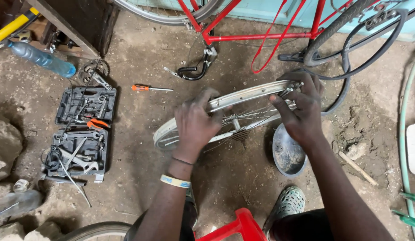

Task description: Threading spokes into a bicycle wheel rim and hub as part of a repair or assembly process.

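Bare, packed dirt floor, uneven and scattered with small stones. A pale turquoise wall runs along the top edge. Dark wooden boards, possibly part of a bench, stand at upper left. Soft, even light.

The floor is bare, packed dirt, uneven and dusty. On it at the left lies an open black tool case in 2 halves, filled with tools. Just above the case rests a chainring with crank, and beside that a plastic water bottle lies on its side. An orange-handled screwdriver lies alone near the middle. A dark metal bowl sits on the dirt at the right, with a wooden stick near it. Rough stones edge the far left.
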